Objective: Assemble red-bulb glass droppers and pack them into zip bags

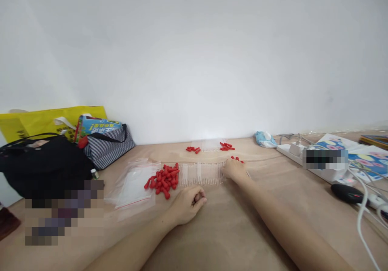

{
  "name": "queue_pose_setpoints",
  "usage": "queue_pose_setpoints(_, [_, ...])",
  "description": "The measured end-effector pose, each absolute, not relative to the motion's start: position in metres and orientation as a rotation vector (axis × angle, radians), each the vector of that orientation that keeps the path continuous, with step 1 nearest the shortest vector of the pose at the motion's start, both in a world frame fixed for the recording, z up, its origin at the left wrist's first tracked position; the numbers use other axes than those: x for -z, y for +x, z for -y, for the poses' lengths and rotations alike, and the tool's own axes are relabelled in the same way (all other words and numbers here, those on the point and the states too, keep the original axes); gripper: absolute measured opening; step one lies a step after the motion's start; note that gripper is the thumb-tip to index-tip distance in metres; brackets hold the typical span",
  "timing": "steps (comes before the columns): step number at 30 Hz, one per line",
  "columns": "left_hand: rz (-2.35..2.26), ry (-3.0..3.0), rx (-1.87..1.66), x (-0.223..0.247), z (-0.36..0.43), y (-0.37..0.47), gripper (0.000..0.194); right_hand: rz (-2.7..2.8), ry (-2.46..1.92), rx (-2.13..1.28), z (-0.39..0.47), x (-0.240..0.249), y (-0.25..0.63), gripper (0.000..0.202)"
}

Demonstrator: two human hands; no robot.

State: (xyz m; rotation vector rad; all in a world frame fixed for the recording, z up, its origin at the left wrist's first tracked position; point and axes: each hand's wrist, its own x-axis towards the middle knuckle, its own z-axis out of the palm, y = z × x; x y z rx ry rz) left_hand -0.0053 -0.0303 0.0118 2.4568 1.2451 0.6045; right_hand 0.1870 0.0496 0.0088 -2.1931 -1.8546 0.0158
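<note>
A row of thin clear tubes [200, 174] lies side by side on the table. My right hand [235, 170] reaches to the right end of this row, its fingers mostly hidden behind the hand. My left hand [189, 204] rests just in front of the row with its fingers curled; what they hold, if anything, is hidden. A pile of red rubber bulbs [165, 180] lies at the row's left end. Beyond my right hand are a few red pieces [237, 159]. Farther back, two small red groups [193, 150] [226, 146] flank more clear pieces [210, 145].
Clear plastic bags [133, 190] lie left of the bulbs. A black bag [45, 170], a striped bag [110, 146] and a small bottle [95, 174] stand farther left. At right are a blue-white packet [265, 139], a power strip [291, 153], cables and a black object [347, 193].
</note>
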Motion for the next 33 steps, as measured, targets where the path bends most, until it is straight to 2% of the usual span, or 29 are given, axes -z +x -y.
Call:
queue_pose_setpoints(8, [-1.253, 2.474, -0.633, -0.009, 0.030, -0.005, 0.005, 1.855, -2.152, 0.006, -0.046, -0.017, 0.188, 0.020])
queue_pose_setpoints(12, [-1.497, 2.606, -0.689, -0.021, 0.021, -0.015, 0.008, 1.911, -2.037, 0.076, -0.033, -0.021, 0.190, 0.022])
queue_pose_setpoints(16, [-1.885, 2.675, -0.504, -0.043, 0.005, -0.037, 0.009, 2.029, -1.608, 0.215, -0.010, -0.004, 0.197, 0.019])
queue_pose_setpoints(20, [-1.983, 2.563, -0.278, -0.050, -0.003, -0.053, 0.011, 2.060, -1.215, 0.266, 0.009, 0.019, 0.208, 0.018])
queue_pose_setpoints(26, [-2.078, 2.514, -0.188, -0.055, 0.001, -0.050, 0.002, 2.058, -1.169, 0.237, 0.016, 0.025, 0.217, 0.017])
queue_pose_setpoints(28, [-2.122, 2.521, -0.181, -0.061, 0.006, -0.045, 0.005, 2.052, -1.193, 0.204, 0.016, 0.025, 0.217, 0.017])
queue_pose_setpoints(30, [-2.123, 2.546, -0.226, -0.065, 0.011, -0.039, 0.009, 2.042, -1.203, 0.161, 0.015, 0.026, 0.216, 0.017])
queue_pose_setpoints(33, [-1.832, 2.574, -0.521, -0.056, 0.020, -0.025, 0.010, 2.006, -1.195, 0.122, 0.014, 0.028, 0.215, 0.015])
